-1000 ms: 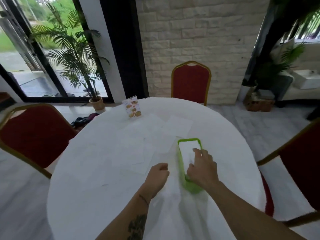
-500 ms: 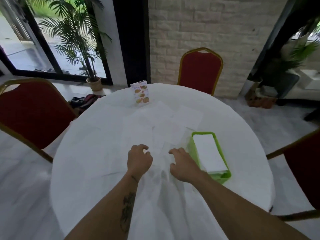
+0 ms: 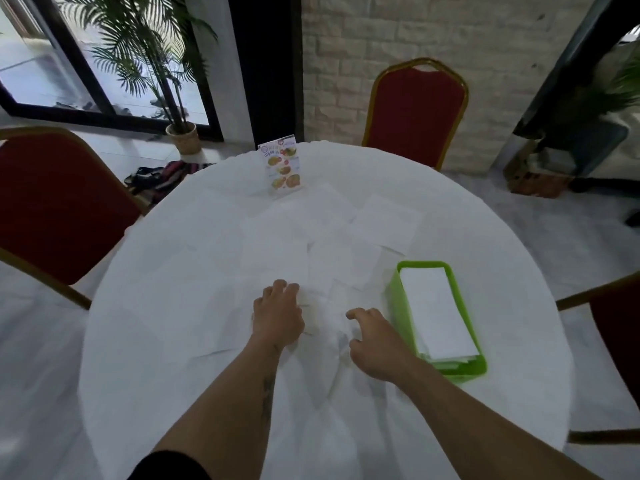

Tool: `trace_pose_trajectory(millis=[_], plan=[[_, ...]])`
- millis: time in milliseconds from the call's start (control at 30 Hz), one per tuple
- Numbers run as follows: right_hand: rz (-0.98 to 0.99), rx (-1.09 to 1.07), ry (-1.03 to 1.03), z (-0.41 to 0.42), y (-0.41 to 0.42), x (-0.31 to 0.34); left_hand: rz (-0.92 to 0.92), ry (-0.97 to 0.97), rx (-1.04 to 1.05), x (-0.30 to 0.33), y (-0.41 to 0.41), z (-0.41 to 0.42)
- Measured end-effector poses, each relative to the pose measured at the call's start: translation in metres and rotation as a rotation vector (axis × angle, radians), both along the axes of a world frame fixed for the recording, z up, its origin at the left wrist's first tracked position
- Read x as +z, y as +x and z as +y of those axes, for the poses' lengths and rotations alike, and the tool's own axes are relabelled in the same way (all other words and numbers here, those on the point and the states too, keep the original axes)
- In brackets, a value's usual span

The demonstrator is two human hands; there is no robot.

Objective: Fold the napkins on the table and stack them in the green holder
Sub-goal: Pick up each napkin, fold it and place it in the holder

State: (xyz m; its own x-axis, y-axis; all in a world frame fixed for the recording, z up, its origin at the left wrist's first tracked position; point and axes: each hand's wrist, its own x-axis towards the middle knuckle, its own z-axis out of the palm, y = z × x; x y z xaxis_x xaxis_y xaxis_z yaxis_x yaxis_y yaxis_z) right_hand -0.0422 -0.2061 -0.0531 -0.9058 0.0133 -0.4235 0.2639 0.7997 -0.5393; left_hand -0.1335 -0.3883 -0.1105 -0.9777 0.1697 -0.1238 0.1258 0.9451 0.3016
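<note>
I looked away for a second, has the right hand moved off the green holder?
Yes. The right hand has left the green holder and now sits to its left, over the loose napkins.

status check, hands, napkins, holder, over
Left hand and right hand both reaching onto a loose napkin. Green holder holds a folded stack. More napkins unfolded beyond. Nothing in the way.

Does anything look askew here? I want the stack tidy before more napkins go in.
Slightly: in the green holder, a few lower napkin edges poke out past the top napkin at the near end. The unfolded napkins lie overlapping at mixed angles. Nothing looks spilled or torn.
</note>
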Motion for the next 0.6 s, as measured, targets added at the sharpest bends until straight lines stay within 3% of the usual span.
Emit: trace_pose_trajectory(millis=[267,433,600], plan=[[-0.017,-0.033,-0.028,0.016,-0.008,-0.006,0.117,-0.046,0.022,-0.004,-0.017,0.0],[-0.059,-0.112,-0.102,0.016,-0.012,-0.007,0.108,0.106,0.044,-0.001,-0.007,-0.004],[-0.094,-0.288,-0.272,0.013,-0.014,-0.008,0.079,0.44,0.03,0.01,0.025,-0.007]])
